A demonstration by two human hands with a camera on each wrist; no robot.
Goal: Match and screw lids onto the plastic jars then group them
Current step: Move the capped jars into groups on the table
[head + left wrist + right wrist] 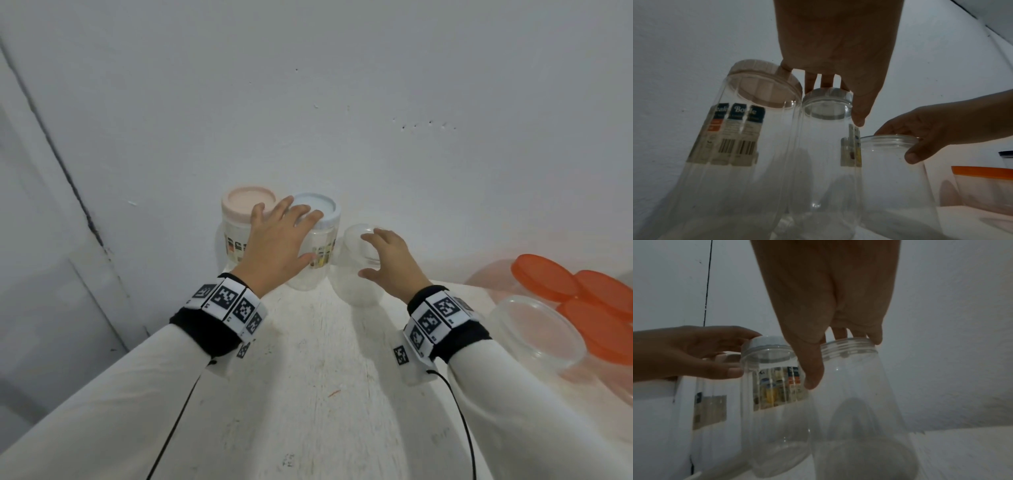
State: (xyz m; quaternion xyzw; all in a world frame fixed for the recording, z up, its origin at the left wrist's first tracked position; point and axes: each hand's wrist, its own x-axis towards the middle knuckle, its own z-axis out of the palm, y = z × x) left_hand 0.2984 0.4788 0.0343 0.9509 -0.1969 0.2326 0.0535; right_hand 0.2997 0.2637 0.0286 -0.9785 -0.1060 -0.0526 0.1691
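Both hands are on the jars at the back of the table [308, 394], up against the wall.

Left hand [277, 246] is spread over the blue-lidded jar [317, 246], fingers across the blue lid [320, 205], thumb on its side. The pink-lidded jar [239, 226] stands just left, touching it. Right hand [390, 260] grips the open clear jar [358, 270] at its threaded rim, fingers on top, thumb on the wall. To the right, orange lids [548, 277] cap more tubs beside a clear tub [534, 325].
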